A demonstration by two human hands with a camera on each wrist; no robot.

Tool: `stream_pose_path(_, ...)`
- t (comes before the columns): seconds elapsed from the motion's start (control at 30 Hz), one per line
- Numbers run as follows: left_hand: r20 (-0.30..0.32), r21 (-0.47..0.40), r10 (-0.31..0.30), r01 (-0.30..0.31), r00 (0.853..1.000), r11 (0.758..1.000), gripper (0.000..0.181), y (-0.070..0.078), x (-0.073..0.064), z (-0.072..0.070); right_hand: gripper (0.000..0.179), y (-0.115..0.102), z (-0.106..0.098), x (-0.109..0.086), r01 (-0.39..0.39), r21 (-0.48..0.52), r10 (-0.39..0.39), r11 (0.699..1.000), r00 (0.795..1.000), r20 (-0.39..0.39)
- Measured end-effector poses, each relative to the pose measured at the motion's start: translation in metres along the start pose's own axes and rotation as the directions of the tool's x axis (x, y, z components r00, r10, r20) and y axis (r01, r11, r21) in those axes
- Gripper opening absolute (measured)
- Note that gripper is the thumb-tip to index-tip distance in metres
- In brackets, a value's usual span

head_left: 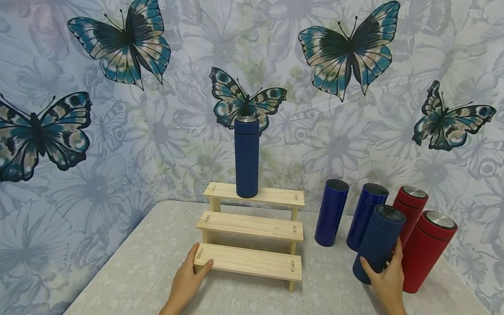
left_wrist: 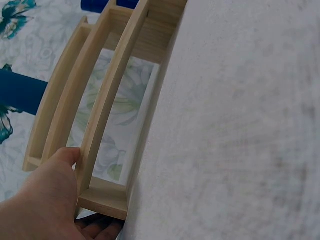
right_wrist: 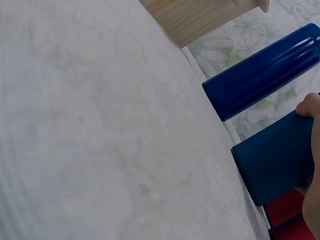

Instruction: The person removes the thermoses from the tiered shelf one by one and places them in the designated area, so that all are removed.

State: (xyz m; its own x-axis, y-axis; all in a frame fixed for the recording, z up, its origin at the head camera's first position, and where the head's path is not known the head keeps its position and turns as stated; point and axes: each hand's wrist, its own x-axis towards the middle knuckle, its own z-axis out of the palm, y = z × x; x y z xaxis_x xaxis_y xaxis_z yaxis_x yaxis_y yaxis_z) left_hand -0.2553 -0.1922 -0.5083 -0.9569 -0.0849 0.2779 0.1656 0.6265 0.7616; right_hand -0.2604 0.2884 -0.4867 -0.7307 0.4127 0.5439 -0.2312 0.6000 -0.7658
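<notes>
My right hand (head_left: 386, 282) holds a matte blue thermos flask (head_left: 377, 245) around its lower half, thumb on the left side and fingers on the right. In the right wrist view this flask (right_wrist: 277, 157) has its base at or close to the tabletop; I cannot tell whether they touch. My left hand (head_left: 188, 276) grips the left end of the lowest step of a three-step wooden stand (head_left: 250, 261). Seen from the left wrist, the thumb lies on the step's edge and the fingers (left_wrist: 100, 227) reach round its end. Another matte blue flask (head_left: 246, 162) stands upright on the top step.
Two glossy dark blue flasks (head_left: 331, 213) (head_left: 369, 203) stand right of the stand. Two red flasks (head_left: 430, 252) (head_left: 410, 204) stand behind and right of my right hand, very close to the held flask. A butterfly-patterned backdrop (head_left: 173, 141) rises behind the pale cloth-covered table (head_left: 148, 265).
</notes>
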Motion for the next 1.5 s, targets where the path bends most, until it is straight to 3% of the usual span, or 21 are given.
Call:
stream_pose_path(0.17,0.002,0.005,-0.002,0.002,1.0,1.0,0.082,0.001,0.001,0.0,0.11,-0.001,-0.001,0.001,-0.009,0.017,0.009,1.0,1.0,0.001)
stream_pose_path(0.23,0.003,0.007,-0.003,0.003,1.0,1.0,0.082,0.002,0.001,-0.001,0.108,-0.005,-0.002,0.001,0.046,0.018,-0.045,0.999,0.999,-0.027)
stream_pose_path(0.3,0.004,0.009,-0.002,0.002,1.0,1.0,0.082,0.002,0.001,-0.001,0.098,-0.011,-0.003,0.004,0.174,0.013,-0.171,0.985,0.979,-0.108)
stream_pose_path(0.37,0.005,0.009,-0.002,0.002,1.0,1.0,0.082,0.003,0.001,-0.002,0.089,-0.024,-0.005,0.008,0.321,-0.007,-0.315,0.947,0.923,-0.221)
stream_pose_path(0.47,0.005,0.009,-0.001,0.001,1.0,1.0,0.081,0.003,0.002,-0.002,0.081,-0.054,-0.004,0.013,0.5,-0.044,-0.479,0.865,0.796,-0.37)
stream_pose_path(0.5,0.006,0.008,-0.001,0.001,1.0,1.0,0.081,0.003,0.002,-0.002,0.077,-0.066,-0.003,0.014,0.533,-0.045,-0.506,0.845,0.769,-0.392)
stream_pose_path(0.53,0.006,0.005,0.0,0.0,1.0,1.0,0.081,0.003,0.002,-0.002,0.072,-0.078,-0.001,0.013,0.557,-0.032,-0.52,0.83,0.752,-0.404)
stream_pose_path(0.6,0.008,0.001,0.001,-0.001,1.0,1.0,0.081,0.004,0.002,-0.002,0.062,-0.1,0.005,0.01,0.587,0.005,-0.534,0.809,0.739,-0.412)
stream_pose_path(0.67,0.009,0.002,0.003,-0.003,1.0,1.0,0.081,0.004,0.002,-0.002,0.054,-0.119,0.013,0.004,0.589,0.054,-0.525,0.807,0.755,-0.394)
stream_pose_path(0.87,-0.001,0.012,0.003,-0.003,1.0,1.0,0.08,0.004,0.001,-0.002,0.05,-0.154,0.054,-0.007,0.537,0.225,-0.469,0.813,0.833,-0.292)
stream_pose_path(1.07,0.013,0.007,-0.008,0.007,1.0,1.0,0.081,0.003,0.001,-0.001,0.052,-0.16,0.119,-0.001,0.508,0.352,-0.49,0.786,0.859,-0.146)
stream_pose_path(1.2,0.009,0.02,-0.034,0.034,0.999,0.999,0.08,0.004,-0.001,-0.004,0.053,-0.183,0.154,0.002,0.429,0.432,-0.467,0.794,0.884,-0.021)
stream_pose_path(1.33,0.004,0.025,-0.037,0.037,0.999,0.999,0.079,0.005,-0.001,-0.004,0.058,-0.214,0.178,0.011,0.358,0.485,-0.44,0.798,0.896,0.063)
stream_pose_path(1.5,0.008,0.017,-0.035,0.035,0.999,0.999,0.08,0.006,0.0,0.0,0.073,-0.245,0.197,0.031,0.321,0.479,-0.411,0.817,0.907,0.093)
